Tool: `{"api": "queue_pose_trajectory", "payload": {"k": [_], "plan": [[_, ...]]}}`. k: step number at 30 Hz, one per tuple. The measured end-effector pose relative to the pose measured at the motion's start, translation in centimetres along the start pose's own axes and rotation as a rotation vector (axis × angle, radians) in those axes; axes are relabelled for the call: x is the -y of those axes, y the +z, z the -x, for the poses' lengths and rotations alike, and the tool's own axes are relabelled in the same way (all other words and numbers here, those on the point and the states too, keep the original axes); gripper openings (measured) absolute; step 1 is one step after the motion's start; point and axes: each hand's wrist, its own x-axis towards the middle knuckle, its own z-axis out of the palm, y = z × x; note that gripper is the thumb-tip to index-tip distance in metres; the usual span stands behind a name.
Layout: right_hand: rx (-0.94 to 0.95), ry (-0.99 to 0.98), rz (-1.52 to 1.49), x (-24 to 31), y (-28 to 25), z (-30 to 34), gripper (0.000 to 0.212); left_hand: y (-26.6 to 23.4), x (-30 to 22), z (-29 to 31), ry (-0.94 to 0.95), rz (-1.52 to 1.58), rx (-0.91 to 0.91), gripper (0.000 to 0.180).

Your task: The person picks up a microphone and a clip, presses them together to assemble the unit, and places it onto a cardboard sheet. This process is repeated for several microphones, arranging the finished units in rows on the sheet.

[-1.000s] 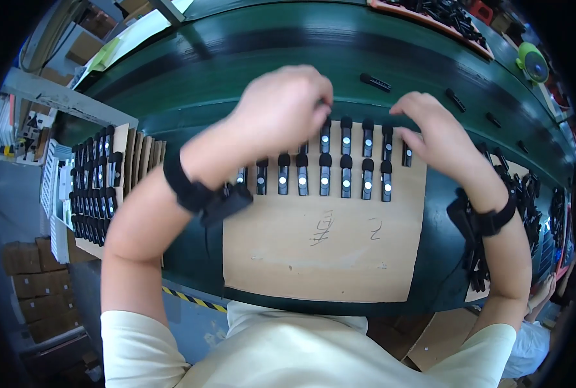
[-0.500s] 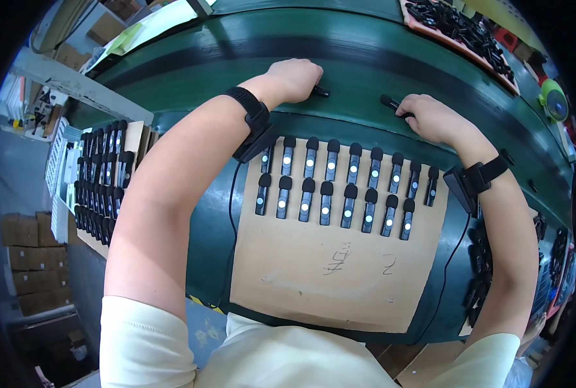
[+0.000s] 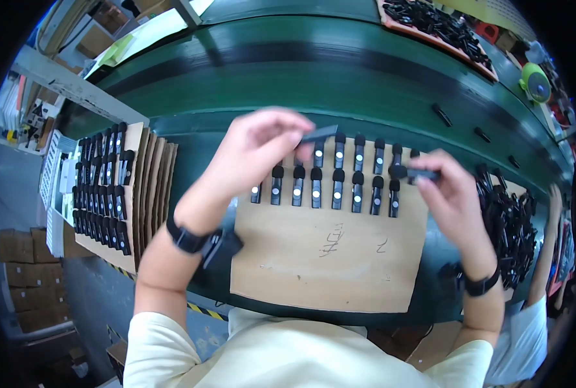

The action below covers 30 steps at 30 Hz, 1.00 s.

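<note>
My left hand [image 3: 255, 152] is closed on a small black clip-on microphone [image 3: 322, 134], pinched by one end over the far left part of a cardboard sheet [image 3: 326, 271]. In my right hand [image 3: 455, 194] is another black microphone [image 3: 423, 173], its round foam head pointing left over the sheet's far right corner. Two rows of similar microphones lie on the sheet, foam heads toward the far side, most with a pale round spot. My left hand hides part of the far row. Black straps with small boxes circle both my wrists.
At the left, a cardboard stack [image 3: 152, 174] bears rows of microphones. A dark heap of black pieces [image 3: 508, 220] lies at the right, beside another person's arm [image 3: 550, 239]. Loose black pieces [image 3: 441, 114] rest on the green belt [image 3: 268, 71]; an orange tray [image 3: 430, 48] stands beyond.
Both my hands have drawn back from the green belt toward me, each bringing a microphone over the cardboard. My left wrist is lower and the far row is partly covered.
</note>
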Motion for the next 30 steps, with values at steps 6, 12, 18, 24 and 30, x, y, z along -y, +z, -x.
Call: {"api": "queue_pose_trajectory", "payload": {"k": [6,12,18,24,30], "plan": [[-0.138,0.289,-0.352,4.4,3.7,8.5,0.025,2.9,0.0,9.5,-0.13,0.29,-0.073,0.02],[-0.12,0.103,-0.314,4.1,6.5,10.3,0.026,5.0,0.5,12.3,0.06,-0.054,-0.028,0.026],[-0.147,0.072,-0.37,4.4,8.4,10.6,0.029,6.2,0.1,12.5,0.118,-0.173,-0.021,0.028],[-0.15,0.019,-0.303,4.9,9.2,10.1,0.03,6.2,-0.2,13.0,0.174,-0.229,-0.022,0.028],[-0.145,0.003,-0.178,4.8,9.5,9.8,0.031,5.9,-0.2,13.0,0.241,-0.327,-0.033,0.029]]}}
